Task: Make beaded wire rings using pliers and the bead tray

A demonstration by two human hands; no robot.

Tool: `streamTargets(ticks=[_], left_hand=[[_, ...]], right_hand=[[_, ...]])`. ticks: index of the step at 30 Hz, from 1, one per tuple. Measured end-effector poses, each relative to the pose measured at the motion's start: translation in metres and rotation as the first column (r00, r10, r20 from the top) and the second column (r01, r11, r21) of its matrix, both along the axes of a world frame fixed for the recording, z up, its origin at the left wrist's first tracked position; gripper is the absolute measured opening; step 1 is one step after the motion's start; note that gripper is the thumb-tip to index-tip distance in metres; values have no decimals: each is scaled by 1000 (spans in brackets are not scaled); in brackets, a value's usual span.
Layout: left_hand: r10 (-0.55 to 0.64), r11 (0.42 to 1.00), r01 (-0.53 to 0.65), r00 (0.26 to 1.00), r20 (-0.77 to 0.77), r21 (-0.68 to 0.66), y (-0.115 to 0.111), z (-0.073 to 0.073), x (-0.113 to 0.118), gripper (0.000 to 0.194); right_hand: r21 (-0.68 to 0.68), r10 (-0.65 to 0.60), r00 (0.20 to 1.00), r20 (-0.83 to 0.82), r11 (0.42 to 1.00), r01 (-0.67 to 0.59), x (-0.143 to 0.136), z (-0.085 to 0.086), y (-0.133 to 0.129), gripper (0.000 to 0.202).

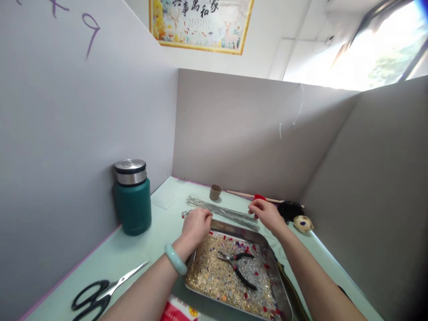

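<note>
My left hand (198,225), with a pale green bangle (175,259) on its wrist, is closed in a pinch above the back left corner of the metal tray (230,228). Whatever lies between its fingertips is too small to name. A small cluster of beads (185,214) shows just left of it. My right hand (265,214) is held over the right end of a bundle of thin metal wires (224,211), thumb and fingers pinched together; I cannot make out anything in them. Gold, clear and red beads (207,272) fill the tray, and black-handled pliers (236,263) lie on them.
Black-handled scissors (107,292) lie at the front left, near a green flask (133,205). Behind the wires stands a small brown cup (216,192). A wooden stick (240,193), a red object (260,197), a black bundle (290,210) and a cream round object (303,224) line the back right.
</note>
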State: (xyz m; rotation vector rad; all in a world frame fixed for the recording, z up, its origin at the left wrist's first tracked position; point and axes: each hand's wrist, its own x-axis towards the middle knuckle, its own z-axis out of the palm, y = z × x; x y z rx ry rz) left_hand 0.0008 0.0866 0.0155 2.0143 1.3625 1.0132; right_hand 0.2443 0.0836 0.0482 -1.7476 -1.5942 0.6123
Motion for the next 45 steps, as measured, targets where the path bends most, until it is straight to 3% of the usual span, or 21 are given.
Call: streamTargets(ticks=[4, 8, 13, 19, 23, 26, 31, 36, 45], left_hand=[[-121, 973, 167, 956, 267, -158, -12, 10, 10, 24], [-199, 902, 356, 844, 498, -242, -26, 18, 17, 32], [-178, 854, 450, 724, 667, -261, -28, 18, 15, 26], [-84, 797, 543, 535, 841, -266, -20, 20, 7, 21], [-28, 772, 565, 488, 873, -291, -21, 23, 7, 19], [-1, 732, 609, 449, 894, -305, -24, 24, 8, 18], [4, 705, 626, 468, 884, -334, -26, 24, 10, 20], [-27, 707, 628, 483, 875, -325, -28, 20, 12, 20], [-55, 725, 611, 510, 858, -317, -26, 12, 13, 18]], right_hand=[[31, 172, 915, -364, 984, -173, -35, -4, -32, 28], [47, 285, 769, -572, 947, -317, -67, -16, -51, 31], [75, 339, 668, -663, 917, -392, -82, -25, -61, 29], [126, 358, 663, -658, 920, -372, -79, -29, -65, 25], [295, 393, 771, -501, 915, -276, -77, -26, -69, 18], [458, 435, 871, -227, 837, -299, -79, -24, -72, 16], [604, 431, 902, -33, 728, -326, -80, -24, -74, 10], [626, 438, 897, 65, 682, -378, -79, -25, -75, 14], [621, 406, 906, 119, 682, -387, -79, -24, -77, 10]])
